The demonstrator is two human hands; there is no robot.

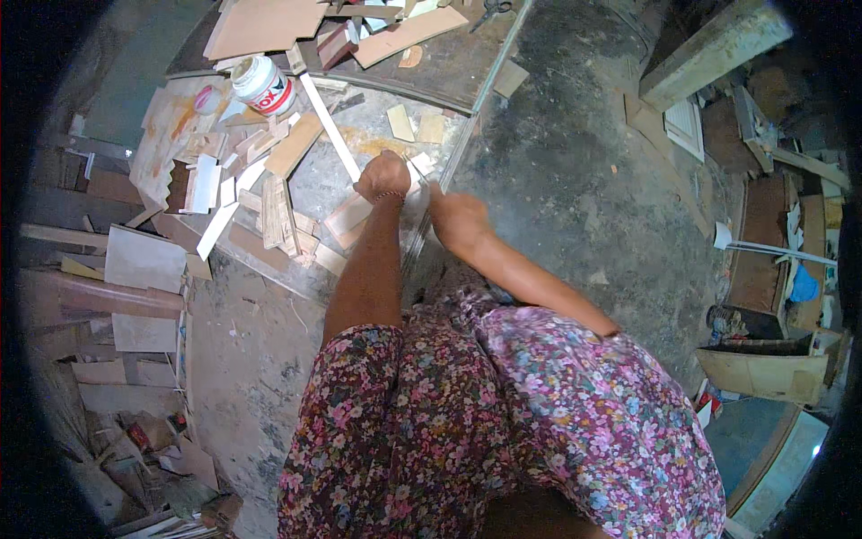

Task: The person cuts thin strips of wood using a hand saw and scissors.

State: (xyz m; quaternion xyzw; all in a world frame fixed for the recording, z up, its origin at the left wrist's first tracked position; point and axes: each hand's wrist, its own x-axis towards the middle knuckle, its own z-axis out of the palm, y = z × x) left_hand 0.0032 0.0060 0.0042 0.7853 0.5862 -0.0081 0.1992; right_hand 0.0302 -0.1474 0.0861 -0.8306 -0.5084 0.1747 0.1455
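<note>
My left hand (384, 176) is closed at the near end of a long, narrow white strip (330, 126), which lies slanting over the work surface. Just right of that hand a small white piece (421, 164) shows. My right hand (460, 221) is closed by the surface's right edge, around a thin, slender tool (420, 176) that points toward my left hand. Its kind is too small to make out, and the right fingers partly hide it. Under my left wrist lies a flat wood piece (348, 218).
A white jar (262, 85) with a red and black label stands among wood offcuts (278, 211). Beyond are larger boards (269, 22) and dark scissors (490, 13). A concrete floor (584, 180) lies right; a pale post (718, 54) slants at upper right. Board scraps (144, 260) crowd the left.
</note>
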